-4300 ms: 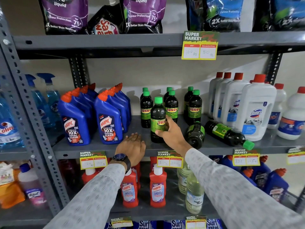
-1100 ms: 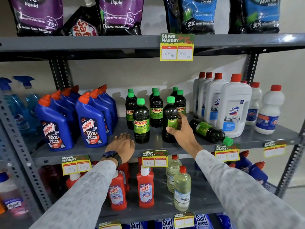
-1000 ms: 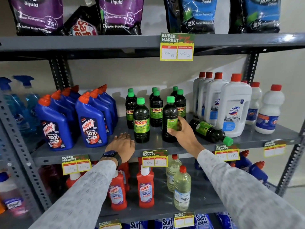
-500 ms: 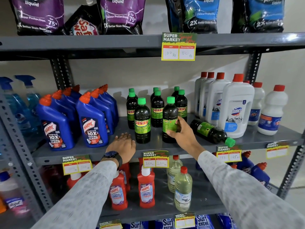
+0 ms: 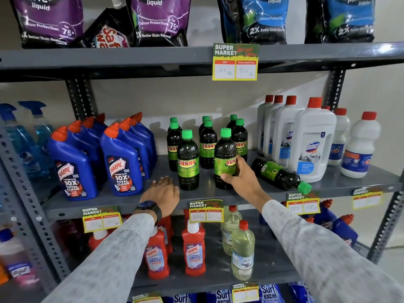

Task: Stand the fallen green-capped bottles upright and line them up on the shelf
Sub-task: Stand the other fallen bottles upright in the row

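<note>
Several dark green-capped bottles stand upright on the grey middle shelf (image 5: 341,184). My right hand (image 5: 241,179) grips the front right one (image 5: 225,158) around its label; it stands upright near the shelf's front. Another front bottle (image 5: 188,160) stands to its left. One green-capped bottle (image 5: 277,173) lies on its side to the right, cap toward the front edge. My left hand (image 5: 162,192) rests flat on the shelf, fingers apart, just left of the front bottles, holding nothing.
Blue Harpic bottles (image 5: 122,162) crowd the shelf's left part, and white red-capped bottles (image 5: 312,145) its right part, right behind the fallen bottle. Price tags (image 5: 206,212) hang from the shelf's front edge. Red and clear bottles stand on the shelf below.
The second fallen bottle seen four seconds ago now stands upright at the front in my right hand. Over the last second the hand has closed around its label. My left hand has stayed put.
</note>
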`<move>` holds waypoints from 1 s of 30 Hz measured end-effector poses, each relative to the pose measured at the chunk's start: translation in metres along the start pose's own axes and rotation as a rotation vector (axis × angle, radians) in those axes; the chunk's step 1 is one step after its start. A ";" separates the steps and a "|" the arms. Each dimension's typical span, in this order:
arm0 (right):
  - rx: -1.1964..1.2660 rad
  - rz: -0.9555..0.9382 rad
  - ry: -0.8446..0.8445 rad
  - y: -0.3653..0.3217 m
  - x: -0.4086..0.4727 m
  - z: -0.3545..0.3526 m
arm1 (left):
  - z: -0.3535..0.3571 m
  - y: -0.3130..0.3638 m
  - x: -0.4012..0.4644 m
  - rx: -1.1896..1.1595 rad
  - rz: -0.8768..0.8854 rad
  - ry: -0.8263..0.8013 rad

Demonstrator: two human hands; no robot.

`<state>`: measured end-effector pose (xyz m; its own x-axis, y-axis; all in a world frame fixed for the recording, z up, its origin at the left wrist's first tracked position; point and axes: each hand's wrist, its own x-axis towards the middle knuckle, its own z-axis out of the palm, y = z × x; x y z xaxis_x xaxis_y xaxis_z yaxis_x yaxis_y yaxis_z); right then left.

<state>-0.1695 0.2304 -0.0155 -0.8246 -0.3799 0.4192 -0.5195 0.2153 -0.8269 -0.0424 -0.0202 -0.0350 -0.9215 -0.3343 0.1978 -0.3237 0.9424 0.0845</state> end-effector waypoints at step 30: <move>-0.642 0.189 0.395 0.025 -0.074 -0.127 | -0.011 0.006 -0.009 -0.014 -0.008 -0.045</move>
<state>-0.1498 0.3779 -0.0199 -0.8684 0.0379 0.4945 -0.2906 0.7690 -0.5693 -0.0340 -0.0122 -0.0257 -0.9276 -0.3407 0.1532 -0.3286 0.9392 0.0993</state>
